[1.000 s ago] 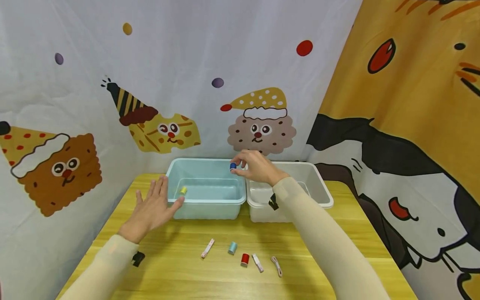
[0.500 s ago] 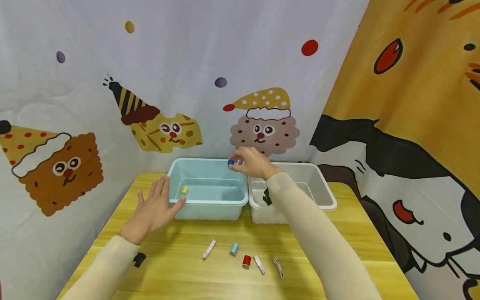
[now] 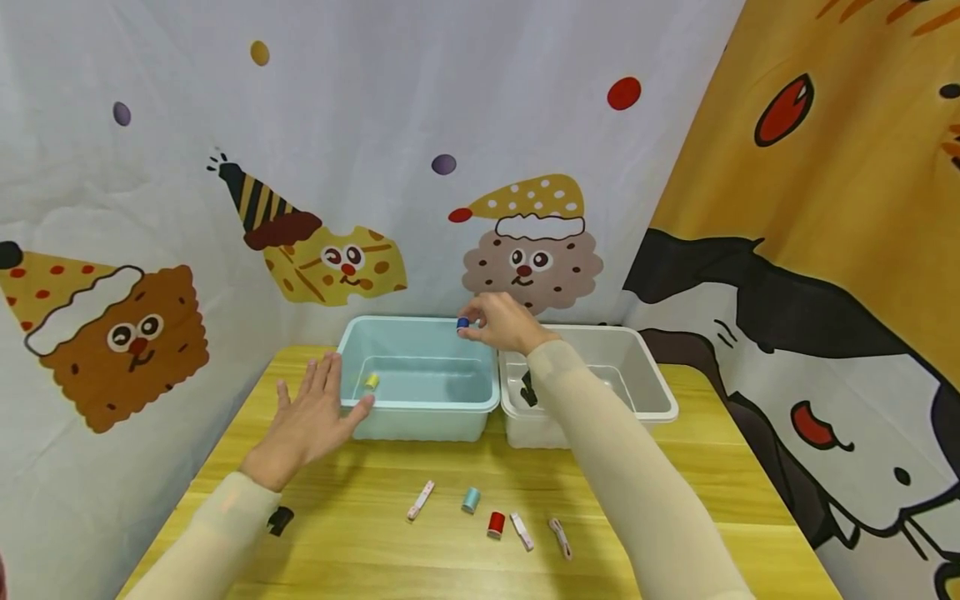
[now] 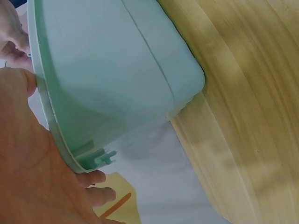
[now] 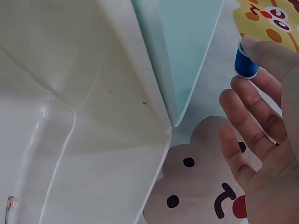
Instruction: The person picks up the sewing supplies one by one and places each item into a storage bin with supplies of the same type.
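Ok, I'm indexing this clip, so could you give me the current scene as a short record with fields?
Right hand: pinches blue spool between thumb and index finger
Left hand: at left end of light blue bin, fingers extended
Inside light blue bin: yellow spool
Right of it: white bin
Table, front: pale blue spool, red spool, two whitish strips, looped cord

There are four spools: one blue spool, one yellow spool, one pale blue spool and one red spool. There are two tubs: one blue tub and one white tub, with one tiny pinkish thing in it. One desk has two strips and one loop. The white cloth has three food pictures and four dots.
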A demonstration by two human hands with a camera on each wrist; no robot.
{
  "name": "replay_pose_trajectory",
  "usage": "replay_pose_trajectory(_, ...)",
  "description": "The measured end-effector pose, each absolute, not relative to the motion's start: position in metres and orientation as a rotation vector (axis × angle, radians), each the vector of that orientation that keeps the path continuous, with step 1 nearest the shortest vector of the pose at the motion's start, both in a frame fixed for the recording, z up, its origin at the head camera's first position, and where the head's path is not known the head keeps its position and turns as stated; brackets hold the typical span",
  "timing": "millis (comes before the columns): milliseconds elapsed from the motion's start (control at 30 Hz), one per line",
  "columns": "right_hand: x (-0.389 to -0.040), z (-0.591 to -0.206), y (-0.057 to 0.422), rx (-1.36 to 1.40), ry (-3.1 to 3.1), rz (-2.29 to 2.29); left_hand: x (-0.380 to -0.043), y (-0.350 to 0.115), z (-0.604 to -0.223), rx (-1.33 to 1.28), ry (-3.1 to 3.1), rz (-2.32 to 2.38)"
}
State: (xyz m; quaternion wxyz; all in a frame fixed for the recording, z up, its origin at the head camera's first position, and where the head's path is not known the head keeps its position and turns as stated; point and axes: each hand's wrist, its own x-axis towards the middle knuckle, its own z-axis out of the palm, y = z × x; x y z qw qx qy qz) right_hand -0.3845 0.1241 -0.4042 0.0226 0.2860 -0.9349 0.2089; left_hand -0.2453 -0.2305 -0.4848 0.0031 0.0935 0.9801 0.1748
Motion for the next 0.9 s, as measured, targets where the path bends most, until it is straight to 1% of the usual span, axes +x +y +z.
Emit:
replay_pose_trajectory(400, -0.384, -0.398, 0.117, 0.813, -2.956, 0.635, -0.243, -0.227, -0.482, 0.292, 3.077, 0.543)
replay_pose_trajectory(900, -0.365, -0.391, 0.118, 0.875, -2.908, 0.633, -0.242, -0.229, -0.482, 0.299, 3.082, 0.524)
